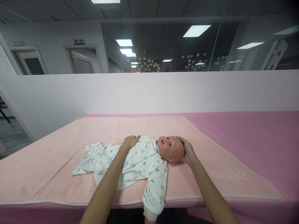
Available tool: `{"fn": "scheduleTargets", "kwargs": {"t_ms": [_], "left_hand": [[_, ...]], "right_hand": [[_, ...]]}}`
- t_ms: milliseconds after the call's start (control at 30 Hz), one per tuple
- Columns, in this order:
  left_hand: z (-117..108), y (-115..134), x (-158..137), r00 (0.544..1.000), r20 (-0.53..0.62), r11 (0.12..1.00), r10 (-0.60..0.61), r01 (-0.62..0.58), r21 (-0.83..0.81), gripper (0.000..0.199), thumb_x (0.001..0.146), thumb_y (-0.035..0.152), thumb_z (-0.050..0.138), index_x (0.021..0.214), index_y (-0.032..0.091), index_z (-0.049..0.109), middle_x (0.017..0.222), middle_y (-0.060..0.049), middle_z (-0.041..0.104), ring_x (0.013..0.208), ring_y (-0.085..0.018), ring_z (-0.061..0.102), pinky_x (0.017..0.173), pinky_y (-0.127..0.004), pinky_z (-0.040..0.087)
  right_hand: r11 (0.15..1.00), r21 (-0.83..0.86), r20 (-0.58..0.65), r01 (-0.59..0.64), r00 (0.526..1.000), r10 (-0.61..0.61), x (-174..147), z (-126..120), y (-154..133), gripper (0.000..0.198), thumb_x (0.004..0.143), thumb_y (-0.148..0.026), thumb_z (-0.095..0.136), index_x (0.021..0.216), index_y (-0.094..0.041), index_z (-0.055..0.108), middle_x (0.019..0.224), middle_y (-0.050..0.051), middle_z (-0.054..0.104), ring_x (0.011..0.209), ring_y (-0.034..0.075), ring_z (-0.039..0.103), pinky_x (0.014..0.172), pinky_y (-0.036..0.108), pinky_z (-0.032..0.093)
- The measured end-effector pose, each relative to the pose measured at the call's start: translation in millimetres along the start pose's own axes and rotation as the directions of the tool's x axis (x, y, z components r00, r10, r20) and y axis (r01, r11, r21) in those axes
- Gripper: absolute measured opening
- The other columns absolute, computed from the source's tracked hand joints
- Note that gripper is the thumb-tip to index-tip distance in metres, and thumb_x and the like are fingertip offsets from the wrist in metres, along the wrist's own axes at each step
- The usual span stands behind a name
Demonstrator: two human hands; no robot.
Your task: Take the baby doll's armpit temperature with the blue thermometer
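A baby doll (171, 148) in a white printed sleepsuit (140, 166) lies on its back, its head to the right and its legs to the left. My left hand (131, 141) rests flat on the doll's belly, fingers stretched out. At the crown of the doll's head, my right hand (187, 148) is cupped with its fingers extended against the far side. One sleeve of the suit hangs over the near edge, with a bit of the doll's hand showing at the bottom. The doll's far arm is hidden.
Under the doll spreads a peach blanket (70, 133) over a pink padded surface (245, 133). A white low wall (149, 93) runs along the back. Above it, a glass window (173, 46) carries heart-shaped notes. Doors stand at the far left.
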State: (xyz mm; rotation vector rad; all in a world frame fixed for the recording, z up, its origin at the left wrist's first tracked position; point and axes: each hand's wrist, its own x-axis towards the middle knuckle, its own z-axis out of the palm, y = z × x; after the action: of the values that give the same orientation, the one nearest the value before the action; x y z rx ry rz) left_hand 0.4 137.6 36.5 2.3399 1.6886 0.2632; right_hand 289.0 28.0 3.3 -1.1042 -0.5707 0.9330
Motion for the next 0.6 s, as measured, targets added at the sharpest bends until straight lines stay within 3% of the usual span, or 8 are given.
{"fn": "scheduleTargets", "kwargs": {"t_ms": [67, 133, 200, 300, 367, 600], "left_hand": [[0, 0, -1, 1.0, 0.021, 1.0, -0.011, 0.011, 0.012, 0.072, 0.079, 0.065, 0.01, 0.084, 0.018, 0.065, 0.097, -0.011, 0.067, 0.09, -0.028, 0.061, 0.077, -0.034, 0.044], [0, 0, -3, 0.999, 0.041, 1.0, -0.024, 0.023, 0.022, 0.075, 0.079, 0.065, 0.008, 0.079, 0.017, 0.066, 0.093, -0.013, 0.068, 0.086, -0.028, 0.062, 0.074, -0.034, 0.045], [-1, 1, -4, 0.998, 0.047, 0.999, -0.033, 0.032, 0.029, 0.077, 0.079, 0.065, 0.007, 0.079, 0.015, 0.066, 0.091, -0.014, 0.068, 0.084, -0.028, 0.063, 0.072, -0.034, 0.045], [-4, 1, -6, 0.998, 0.054, 0.999, -0.035, 0.033, 0.037, 0.078, 0.079, 0.065, 0.007, 0.083, 0.014, 0.066, 0.095, -0.016, 0.067, 0.086, -0.029, 0.062, 0.073, -0.034, 0.045], [-5, 1, -7, 0.997, 0.063, 0.999, -0.033, 0.03, 0.043, 0.078, 0.078, 0.065, 0.008, 0.088, 0.014, 0.066, 0.1, -0.016, 0.066, 0.091, -0.029, 0.061, 0.075, -0.035, 0.045], [-11, 1, -17, 0.994, 0.089, 0.996, -0.064, 0.059, 0.061, 0.076, 0.077, 0.068, 0.01, 0.103, 0.02, 0.064, 0.107, -0.012, 0.064, 0.098, -0.03, 0.059, 0.08, -0.04, 0.043]], "right_hand": [[0.999, 0.01, -0.045, 0.05, 0.998, -0.049, 2, -3, 2, 0.039, 0.06, -0.037, 0.064, 0.093, -0.017, 0.065, 0.096, 0.005, 0.067, 0.087, 0.02, 0.062, 0.072, 0.028, 0.05], [0.982, -0.033, -0.1, 0.184, 0.977, -0.186, 3, -3, 2, 0.045, 0.062, -0.039, 0.062, 0.102, -0.019, 0.062, 0.108, 0.005, 0.064, 0.098, 0.02, 0.059, 0.079, 0.029, 0.048], [0.957, -0.092, -0.073, 0.276, 0.957, -0.282, 0, -3, 0, 0.046, 0.064, -0.041, 0.061, 0.103, -0.018, 0.062, 0.114, 0.006, 0.061, 0.104, 0.021, 0.056, 0.083, 0.03, 0.047], [0.972, -0.134, 0.133, 0.192, 0.976, -0.175, -7, 0, -3, 0.042, 0.068, -0.048, 0.058, 0.089, -0.013, 0.067, 0.103, 0.009, 0.066, 0.097, 0.024, 0.06, 0.079, 0.032, 0.049], [0.986, -0.126, 0.205, 0.112, 0.975, -0.085, -9, 1, -3, 0.043, 0.069, -0.05, 0.057, 0.085, -0.012, 0.068, 0.099, 0.01, 0.068, 0.093, 0.025, 0.062, 0.078, 0.031, 0.05], [0.972, -0.004, 0.008, 0.236, 0.972, -0.236, 9, -7, 7, 0.045, 0.067, -0.04, 0.058, 0.106, -0.018, 0.061, 0.127, 0.005, 0.052, 0.118, 0.02, 0.047, 0.095, 0.031, 0.042]]}}
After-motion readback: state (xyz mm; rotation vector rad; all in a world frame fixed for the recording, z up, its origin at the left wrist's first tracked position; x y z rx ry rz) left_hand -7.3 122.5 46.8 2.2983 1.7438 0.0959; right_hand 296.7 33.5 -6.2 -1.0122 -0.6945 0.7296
